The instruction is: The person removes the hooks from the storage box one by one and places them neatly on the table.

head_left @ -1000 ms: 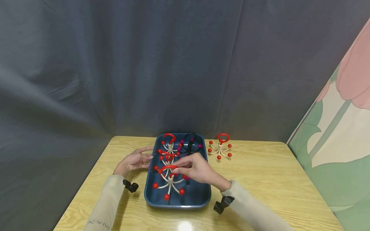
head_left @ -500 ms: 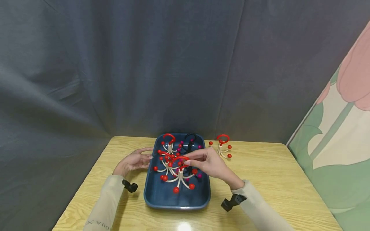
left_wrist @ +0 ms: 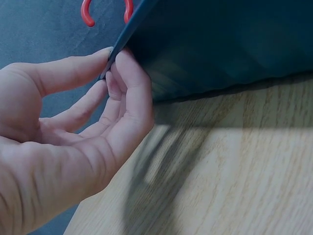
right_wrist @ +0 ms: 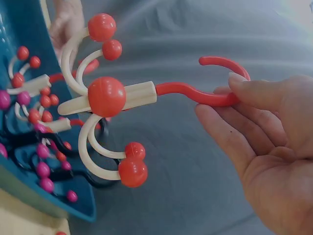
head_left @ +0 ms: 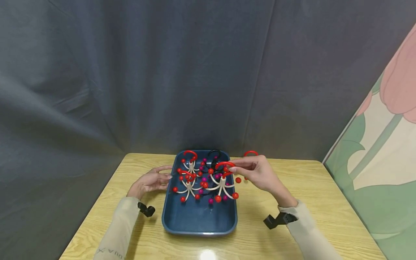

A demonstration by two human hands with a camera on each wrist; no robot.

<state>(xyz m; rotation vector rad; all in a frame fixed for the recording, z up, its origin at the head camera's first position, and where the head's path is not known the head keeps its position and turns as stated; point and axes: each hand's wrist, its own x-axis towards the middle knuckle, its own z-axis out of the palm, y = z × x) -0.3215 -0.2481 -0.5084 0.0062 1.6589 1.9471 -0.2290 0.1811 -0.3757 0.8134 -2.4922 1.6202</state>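
Observation:
My right hand (head_left: 260,174) pinches the red hooked handle of a claw massager (right_wrist: 141,96) with cream prongs and red ball tips. It hangs over the right side of a dark blue tray (head_left: 199,221), prongs down. My left hand (head_left: 151,181) grips the tray's left rim, thumb on one side and fingers on the other in the left wrist view. Along the tray's left side stand a rear red-and-cream massager (head_left: 191,165) and a nearer one (head_left: 188,185). On the right lie black massagers (head_left: 213,164) with magenta balls, partly hidden by the held one.
Another massager with a red handle (head_left: 251,153) stands on the wooden table (head_left: 302,195) right of the tray, mostly hidden behind my right hand. A grey curtain (head_left: 195,79) hangs behind the table. A floral panel (head_left: 380,155) is at the right.
My right hand has carried the massager from the tray's left-middle to its right rim, rightward and slightly away from me. The left hand stays on the tray.

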